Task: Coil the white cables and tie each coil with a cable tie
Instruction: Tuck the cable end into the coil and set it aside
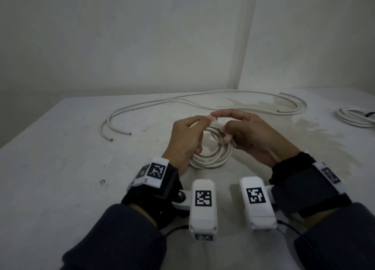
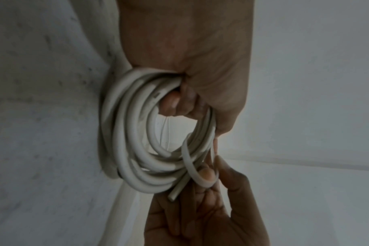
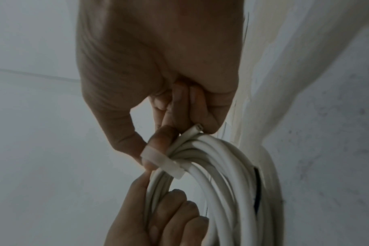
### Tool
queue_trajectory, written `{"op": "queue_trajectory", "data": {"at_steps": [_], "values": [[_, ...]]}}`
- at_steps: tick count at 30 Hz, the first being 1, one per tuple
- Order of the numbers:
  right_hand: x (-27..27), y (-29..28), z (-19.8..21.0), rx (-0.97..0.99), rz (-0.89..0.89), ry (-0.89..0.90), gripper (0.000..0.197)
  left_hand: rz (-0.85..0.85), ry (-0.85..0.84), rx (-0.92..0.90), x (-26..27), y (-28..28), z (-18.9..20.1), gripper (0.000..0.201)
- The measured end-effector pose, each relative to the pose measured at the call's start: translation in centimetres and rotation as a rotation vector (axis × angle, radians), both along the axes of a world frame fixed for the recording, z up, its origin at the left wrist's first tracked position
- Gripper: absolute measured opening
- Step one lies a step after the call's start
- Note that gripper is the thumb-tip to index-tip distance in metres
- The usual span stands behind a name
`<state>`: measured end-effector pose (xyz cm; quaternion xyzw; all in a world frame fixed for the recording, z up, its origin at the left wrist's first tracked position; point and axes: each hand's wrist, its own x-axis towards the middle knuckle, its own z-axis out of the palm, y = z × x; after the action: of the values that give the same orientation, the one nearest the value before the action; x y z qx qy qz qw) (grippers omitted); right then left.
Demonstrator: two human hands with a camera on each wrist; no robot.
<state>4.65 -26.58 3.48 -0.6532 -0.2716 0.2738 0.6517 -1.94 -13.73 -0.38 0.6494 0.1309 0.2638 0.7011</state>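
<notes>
A coil of white cable [image 1: 213,157] is held just above the white table [image 1: 60,147] in the middle of the head view. My left hand [image 1: 188,135] grips the coil's left side, its fingers curled through the loop [image 2: 124,133]. My right hand [image 1: 243,135] pinches the top of the coil, where a white cable tie [image 3: 162,162] bends round the strands [image 3: 225,166] and over the thumb. In the left wrist view the tie [image 2: 191,168] forms a loose loop round a right fingertip. The cable's cut end [image 3: 197,129] sticks out beside the right fingers.
Two long loose white cables [image 1: 182,102] snake across the back of the table. Another white coil [image 1: 355,117] lies at the far right edge with something black beside it. Walls meet in a corner behind the table.
</notes>
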Motion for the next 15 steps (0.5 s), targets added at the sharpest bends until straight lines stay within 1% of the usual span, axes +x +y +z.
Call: {"op": "queue_trajectory", "data": {"at_steps": [5, 11, 15], "values": [[-0.27, 0.08, 0.28, 0.025, -0.032, 0.023, 0.036, 0.001, -0.025, 0.034, 0.02, -0.08, 0.1, 0.016], [-0.24, 0.05, 0.11, 0.043, -0.079, -0.059, 0.03, 0.008, -0.07, 0.086, -0.03, -0.29, 0.35, 0.016], [0.03, 0.18, -0.21, 0.047, -0.11, -0.084, 0.026, 0.012, -0.085, 0.14, -0.08, -0.48, 0.54, 0.017]]}}
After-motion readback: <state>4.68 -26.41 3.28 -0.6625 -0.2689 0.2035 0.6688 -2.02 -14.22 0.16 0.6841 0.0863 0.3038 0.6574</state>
